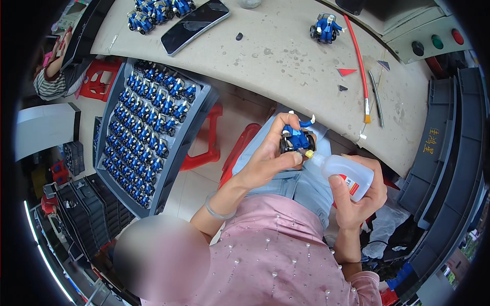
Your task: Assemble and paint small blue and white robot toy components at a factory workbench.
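Above my lap, my left hand (270, 153) grips a small toy figure (296, 136) in a blue suit, seated in a black wheelchair. Its pale raised hand points up to the right. My right hand (360, 196) is wrapped round a translucent squeeze bottle (343, 171) with a red and white label, tilted so that its yellow tip comes close to the lower part of the figure. Whether the tip touches the toy I cannot tell. Another such figure (326, 28) sits upright on the worktable (275, 66), far from both hands.
At the left, a grey crate (206, 99) holds rows of similar figures, with red stools (212, 135) beside it. On the table lie a phone (195, 26), a red-handled brush (360, 66), a thin metal tool (376, 99) and more figures (158, 13). Grey crates (434, 148) stand at right.
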A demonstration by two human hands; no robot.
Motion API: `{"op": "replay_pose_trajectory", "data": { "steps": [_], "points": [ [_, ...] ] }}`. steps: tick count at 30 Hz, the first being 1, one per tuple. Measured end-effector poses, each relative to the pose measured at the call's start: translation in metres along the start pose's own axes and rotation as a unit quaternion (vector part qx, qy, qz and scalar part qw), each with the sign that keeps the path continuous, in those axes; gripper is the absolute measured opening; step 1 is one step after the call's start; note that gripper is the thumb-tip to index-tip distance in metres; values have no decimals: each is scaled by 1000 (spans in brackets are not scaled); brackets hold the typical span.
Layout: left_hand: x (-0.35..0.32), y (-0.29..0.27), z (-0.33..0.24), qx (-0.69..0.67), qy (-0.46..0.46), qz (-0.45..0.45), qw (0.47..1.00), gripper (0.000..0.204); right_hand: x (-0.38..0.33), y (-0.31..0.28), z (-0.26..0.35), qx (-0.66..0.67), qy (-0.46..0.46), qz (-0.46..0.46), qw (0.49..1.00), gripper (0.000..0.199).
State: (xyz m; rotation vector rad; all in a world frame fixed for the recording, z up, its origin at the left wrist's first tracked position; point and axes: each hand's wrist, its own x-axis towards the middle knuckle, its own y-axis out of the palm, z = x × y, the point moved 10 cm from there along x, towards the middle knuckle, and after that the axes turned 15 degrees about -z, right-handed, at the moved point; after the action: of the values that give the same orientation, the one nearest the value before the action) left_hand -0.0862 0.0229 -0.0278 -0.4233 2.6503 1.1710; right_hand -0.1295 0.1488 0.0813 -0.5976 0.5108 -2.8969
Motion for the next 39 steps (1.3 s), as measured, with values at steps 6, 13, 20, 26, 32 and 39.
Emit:
{"op": "replay_pose_trajectory", "data": {
  "steps": [6,13,20,26,32,39],
  "points": [
    [0,-4,-3,55,19,-11,998,48,2,-1,2,-1,-4,-2,1000,34],
    [1,-5,-5,90,49,-4,995,48,5,0,1,-6,-8,-4,1000,33],
    [2,-2,-5,104,43,-6,994,48,6,0,3,-23,-3,0,1000,32],
    [3,-7,-9,109,49,-40,992,50,6,1,5,-25,-7,-2,1000,33],
    [3,-4,2,41,11,-15,999,47,7,2,8,-21,-16,-6,1000,32],
    [2,-2,6,22,-13,-20,999,45,6,7,13,-30,-48,-3,998,31]
  ]
}}
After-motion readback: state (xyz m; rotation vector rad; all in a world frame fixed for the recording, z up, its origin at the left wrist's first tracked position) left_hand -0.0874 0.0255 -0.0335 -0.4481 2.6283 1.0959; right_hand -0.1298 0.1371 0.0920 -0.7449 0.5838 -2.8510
